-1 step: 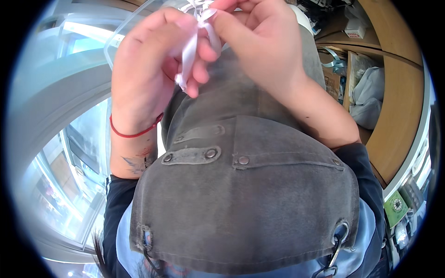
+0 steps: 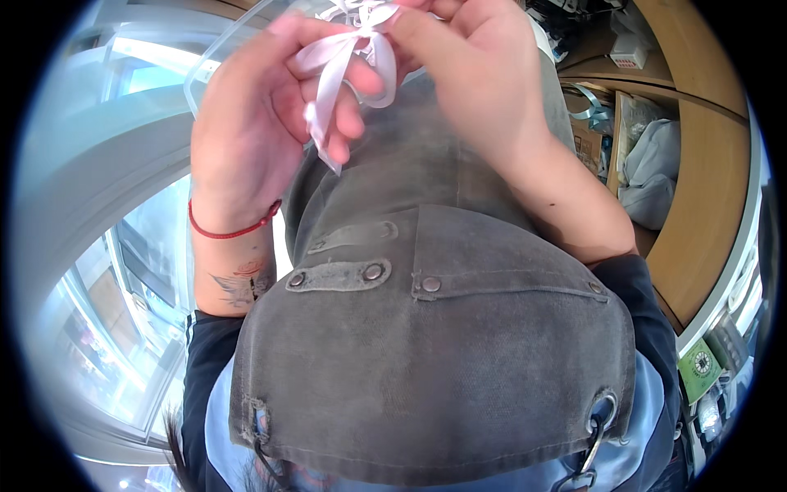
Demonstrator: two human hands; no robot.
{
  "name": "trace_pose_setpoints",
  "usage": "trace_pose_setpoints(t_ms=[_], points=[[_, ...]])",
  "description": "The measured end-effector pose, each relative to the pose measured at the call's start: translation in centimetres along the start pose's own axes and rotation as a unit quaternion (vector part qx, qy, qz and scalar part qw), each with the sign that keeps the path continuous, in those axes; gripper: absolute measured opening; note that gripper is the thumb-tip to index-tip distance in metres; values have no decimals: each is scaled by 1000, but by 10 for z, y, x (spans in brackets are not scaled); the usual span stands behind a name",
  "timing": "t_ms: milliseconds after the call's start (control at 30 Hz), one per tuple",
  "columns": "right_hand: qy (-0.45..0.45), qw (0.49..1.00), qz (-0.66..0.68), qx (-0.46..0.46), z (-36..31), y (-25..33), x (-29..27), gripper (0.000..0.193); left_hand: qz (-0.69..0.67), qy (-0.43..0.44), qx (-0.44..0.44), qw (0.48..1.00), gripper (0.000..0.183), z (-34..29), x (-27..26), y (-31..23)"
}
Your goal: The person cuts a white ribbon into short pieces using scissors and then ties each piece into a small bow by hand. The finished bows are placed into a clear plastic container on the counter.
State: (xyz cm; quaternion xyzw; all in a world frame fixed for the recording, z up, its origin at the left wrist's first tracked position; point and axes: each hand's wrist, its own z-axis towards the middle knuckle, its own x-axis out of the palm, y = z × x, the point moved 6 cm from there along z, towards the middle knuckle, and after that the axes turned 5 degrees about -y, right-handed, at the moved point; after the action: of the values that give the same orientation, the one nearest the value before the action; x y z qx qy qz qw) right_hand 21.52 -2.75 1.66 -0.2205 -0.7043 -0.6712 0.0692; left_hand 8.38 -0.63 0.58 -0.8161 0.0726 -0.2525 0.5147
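A pale pink satin ribbon (image 2: 330,78), tied in a bow, is between my two hands at the top edge. My right hand (image 2: 484,70) pinches one side of the bow near its knot, between thumb and fingers. Beside it, my left hand (image 2: 254,115) has its thumb lifted and its fingers apart, slightly curled. The bow's left loop and a tail lie over those fingers, the tail's end hanging below them. Whatever the ribbon is attached to is mostly cut off by the top edge.
A clear plastic container edge (image 2: 195,82) is behind my left hand. Wooden shelves (image 2: 705,164) on the right hold a grey bag (image 2: 652,176), a blue ribbon (image 2: 592,107) and a small white box (image 2: 628,51). My dark grey apron (image 2: 492,353) fills the lower middle.
My left thumb has come up off the ribbon and its fingers have opened. The bow's left loop and tail now show more fully. My right hand keeps its pinch, shifted slightly right.
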Motion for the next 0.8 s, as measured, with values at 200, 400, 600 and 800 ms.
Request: trace_pose_setpoints(t_ms=[200, 400, 600, 800], points=[[-55, 997, 36, 52, 7, -1, -10, 11, 35, 38, -14, 999, 49, 0, -6, -3], [79, 987, 137, 22, 3, -30, -16, 26, 109, -33, 53, 992, 27, -2, -9, -10], [95, 988, 120, 30, 0, -20, -5, 24, 60, -45, 99, 992, 20, -9, -7, -12], [110, 987, 120, 17, -2, -17, -3, 23, 36, -75, 69, 994, 25, -13, -7, -12]])
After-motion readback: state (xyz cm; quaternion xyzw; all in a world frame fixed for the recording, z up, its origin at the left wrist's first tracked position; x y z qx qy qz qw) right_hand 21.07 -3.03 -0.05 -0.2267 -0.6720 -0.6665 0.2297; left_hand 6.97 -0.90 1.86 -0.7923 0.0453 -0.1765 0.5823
